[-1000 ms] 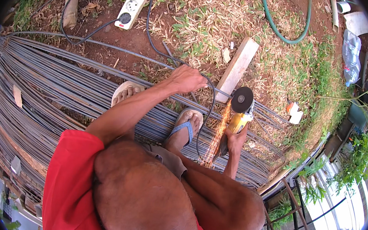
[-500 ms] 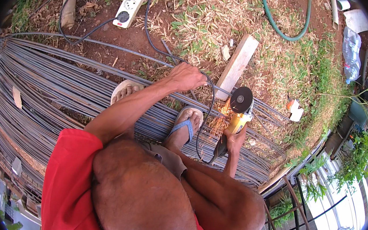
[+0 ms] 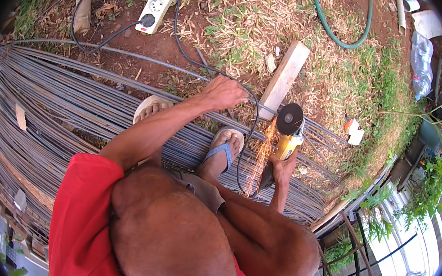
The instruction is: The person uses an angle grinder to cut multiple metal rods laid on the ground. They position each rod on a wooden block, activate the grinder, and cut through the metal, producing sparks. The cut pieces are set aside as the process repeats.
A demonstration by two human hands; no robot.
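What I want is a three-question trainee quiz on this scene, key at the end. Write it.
1. Which hand holds the angle grinder?
2. Multiple choice. The orange sparks stream over:
A. the garden hose
B. the steel rods
C. the plastic bottle
3. True or false: a black plug sits in the white power strip.

Key:
1. The right hand.
2. B.
3. True.
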